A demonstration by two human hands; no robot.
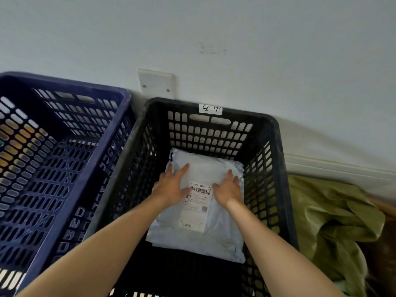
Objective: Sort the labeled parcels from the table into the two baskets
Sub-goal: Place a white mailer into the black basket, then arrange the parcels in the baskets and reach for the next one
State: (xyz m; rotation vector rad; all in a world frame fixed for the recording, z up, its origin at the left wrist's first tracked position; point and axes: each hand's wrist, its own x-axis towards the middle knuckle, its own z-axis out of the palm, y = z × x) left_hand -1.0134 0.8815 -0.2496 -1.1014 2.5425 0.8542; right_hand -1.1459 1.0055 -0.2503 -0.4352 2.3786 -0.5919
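1. Hands both down inside the black basket: left hand (171,185) and right hand (228,190) laid open, fingers straight and spread, palms pressing on the parcel, one at each side of the shipping label. No curl, no pinch. Judged as settling the parcel flat onto the basket floor rather than lifting it.
2. Blue basket (81,116) on the left, just beside the black one; whether the walls touch, impossible to say. No parcel visible in the part shown. Presumably the second sorting bin.
3. Black basket (205,136) in the middle, far end near the wall, long axis running away from the person. Placed within easy reach of both arms.
4. Green sack (332,221), crumpled, outside the black basket on the right.
5. Parcel (192,243): pale grey plastic mailer, flat on the floor of the black basket, nearer the right wall and the far end, label side up. Long axis roughly along the basket's, near to far, slightly skewed. Soft and thin by the look, so likely to stay put once released.
6. Shipping label (197,206): long axis along the parcel's, barcode at the far end. Kept face up, probably for checking against the bin.
7. Handwritten tag (210,109) on the far rim of the black basket, characters too blurred to read; likely names the category.
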